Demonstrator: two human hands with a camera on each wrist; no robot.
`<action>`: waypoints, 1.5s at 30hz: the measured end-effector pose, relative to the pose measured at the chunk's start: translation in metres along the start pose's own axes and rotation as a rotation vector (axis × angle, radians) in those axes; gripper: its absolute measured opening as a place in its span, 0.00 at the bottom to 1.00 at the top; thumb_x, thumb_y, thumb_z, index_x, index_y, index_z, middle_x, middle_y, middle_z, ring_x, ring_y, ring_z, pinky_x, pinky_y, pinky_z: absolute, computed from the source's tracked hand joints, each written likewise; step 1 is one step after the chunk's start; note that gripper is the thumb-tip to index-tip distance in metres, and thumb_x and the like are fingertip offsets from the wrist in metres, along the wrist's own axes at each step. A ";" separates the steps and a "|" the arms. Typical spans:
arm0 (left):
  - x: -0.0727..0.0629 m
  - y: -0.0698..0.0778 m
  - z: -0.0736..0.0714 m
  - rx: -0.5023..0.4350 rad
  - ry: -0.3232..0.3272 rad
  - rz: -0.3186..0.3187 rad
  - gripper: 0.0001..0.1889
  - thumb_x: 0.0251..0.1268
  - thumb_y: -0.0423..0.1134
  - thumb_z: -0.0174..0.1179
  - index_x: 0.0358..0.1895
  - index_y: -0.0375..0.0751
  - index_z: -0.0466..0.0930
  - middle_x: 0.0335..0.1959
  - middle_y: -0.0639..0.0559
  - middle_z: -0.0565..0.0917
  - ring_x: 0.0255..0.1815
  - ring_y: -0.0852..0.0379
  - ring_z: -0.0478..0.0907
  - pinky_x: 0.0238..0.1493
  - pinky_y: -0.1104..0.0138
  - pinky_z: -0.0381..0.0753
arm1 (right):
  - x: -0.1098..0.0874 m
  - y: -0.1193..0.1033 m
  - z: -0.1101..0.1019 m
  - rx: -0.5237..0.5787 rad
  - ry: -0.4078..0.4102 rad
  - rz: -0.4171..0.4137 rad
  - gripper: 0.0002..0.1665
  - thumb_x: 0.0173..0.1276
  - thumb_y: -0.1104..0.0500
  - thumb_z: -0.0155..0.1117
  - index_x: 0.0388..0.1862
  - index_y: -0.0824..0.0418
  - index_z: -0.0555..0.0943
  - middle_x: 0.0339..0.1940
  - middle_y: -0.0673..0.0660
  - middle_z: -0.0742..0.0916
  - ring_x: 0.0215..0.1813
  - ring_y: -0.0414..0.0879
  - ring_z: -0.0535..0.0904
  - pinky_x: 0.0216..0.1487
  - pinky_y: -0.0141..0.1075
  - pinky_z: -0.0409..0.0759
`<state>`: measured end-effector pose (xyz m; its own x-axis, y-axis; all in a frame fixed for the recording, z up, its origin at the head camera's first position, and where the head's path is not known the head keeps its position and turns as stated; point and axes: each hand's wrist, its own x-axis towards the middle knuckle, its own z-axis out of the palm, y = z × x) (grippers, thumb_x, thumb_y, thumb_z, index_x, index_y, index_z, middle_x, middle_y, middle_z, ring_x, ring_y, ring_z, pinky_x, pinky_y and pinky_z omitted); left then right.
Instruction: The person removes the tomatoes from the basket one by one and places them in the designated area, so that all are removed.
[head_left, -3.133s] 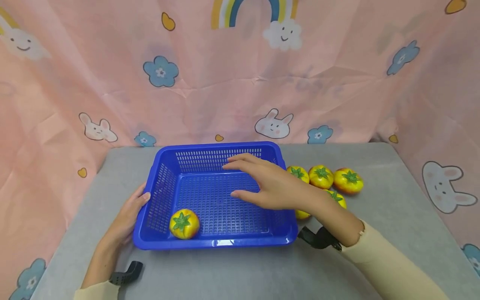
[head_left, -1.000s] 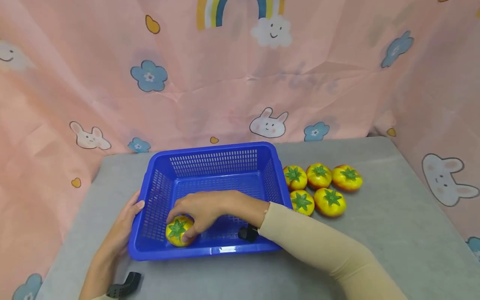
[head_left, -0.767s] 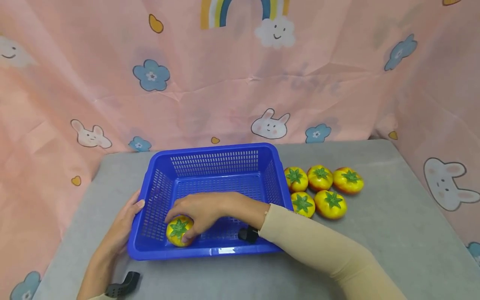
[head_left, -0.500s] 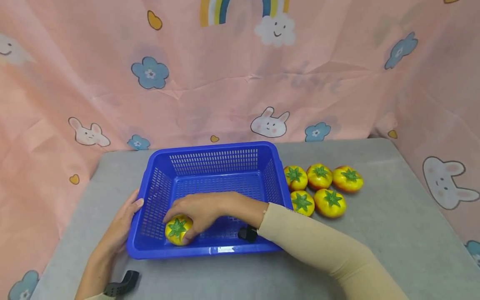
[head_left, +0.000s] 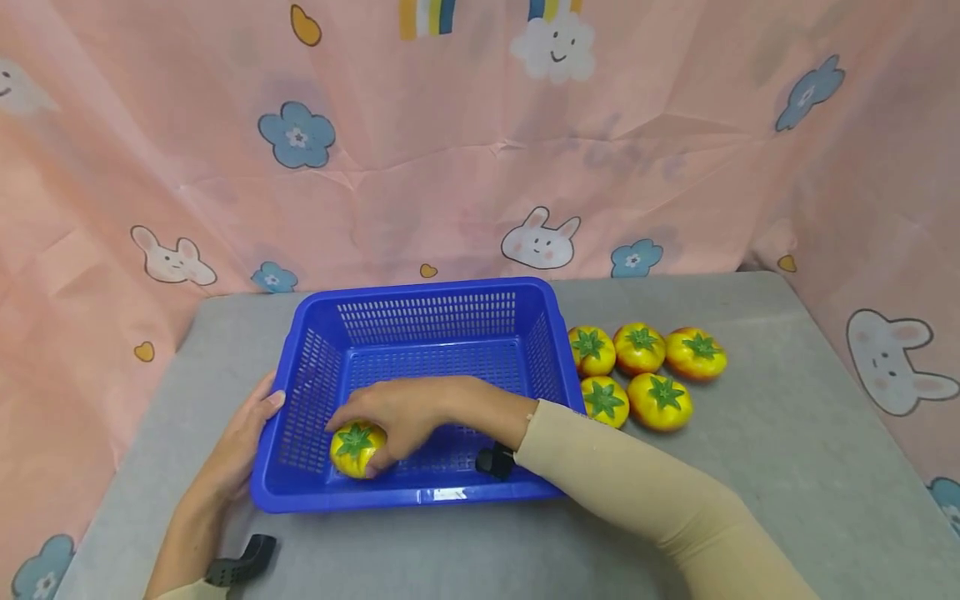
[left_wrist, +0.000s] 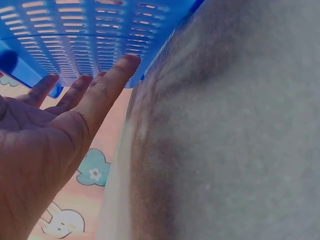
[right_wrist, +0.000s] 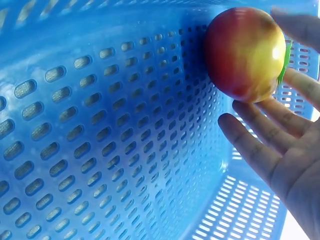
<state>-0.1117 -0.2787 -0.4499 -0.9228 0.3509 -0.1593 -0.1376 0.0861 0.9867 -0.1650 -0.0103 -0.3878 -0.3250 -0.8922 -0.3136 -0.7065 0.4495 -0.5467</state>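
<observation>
In the head view a blue plastic basket (head_left: 420, 498) with slotted walls stands on the table. My left hand (head_left: 238, 437) holds its left side, thumb at the rim. In the left wrist view the fingers (left_wrist: 102, 92) of that hand lie along the outer wall. My right hand (head_left: 401, 414) reaches inside and grips a yellow-and-red tomato (head_left: 352, 450) with a green star-shaped calyx, low in the near left corner. The right wrist view shows the tomato's red and yellow side (right_wrist: 245, 55), fingers around its top and edge; its far side is hidden.
Several more tomatoes (head_left: 662, 402) of the same kind sit in two rows just right of the basket. Grey cloth covers the table (head_left: 780, 467). Behind and at both sides hangs a pink printed curtain (head_left: 420, 192).
Since the earliest frame my right hand has moved left and down from over the basket's right half to the tomato and taken hold of it. Over the last second both hands stay nearly still.
</observation>
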 end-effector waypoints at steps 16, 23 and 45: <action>-0.001 0.003 0.001 0.039 0.023 0.014 0.33 0.90 0.50 0.34 0.88 0.43 0.40 0.78 0.22 0.59 0.60 0.68 0.84 0.55 0.63 0.88 | 0.002 0.003 0.002 0.010 -0.026 -0.018 0.46 0.66 0.48 0.79 0.81 0.48 0.71 0.74 0.48 0.80 0.71 0.40 0.75 0.78 0.35 0.71; -0.001 0.004 0.002 0.045 0.015 0.014 0.34 0.90 0.50 0.34 0.88 0.43 0.39 0.79 0.18 0.57 0.60 0.69 0.83 0.56 0.60 0.88 | 0.002 0.003 0.000 0.033 -0.024 -0.034 0.46 0.69 0.51 0.78 0.83 0.48 0.68 0.76 0.49 0.79 0.72 0.39 0.75 0.79 0.34 0.70; -0.002 0.005 0.003 0.025 0.020 0.010 0.34 0.90 0.51 0.34 0.87 0.40 0.38 0.77 0.16 0.58 0.58 0.66 0.84 0.55 0.62 0.88 | -0.006 0.005 -0.007 0.057 0.113 0.027 0.41 0.70 0.52 0.75 0.79 0.55 0.72 0.75 0.51 0.80 0.70 0.42 0.77 0.73 0.32 0.76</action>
<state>-0.1099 -0.2758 -0.4445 -0.9312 0.3329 -0.1483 -0.1193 0.1061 0.9872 -0.1707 -0.0034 -0.3835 -0.4143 -0.8777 -0.2410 -0.6606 0.4721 -0.5837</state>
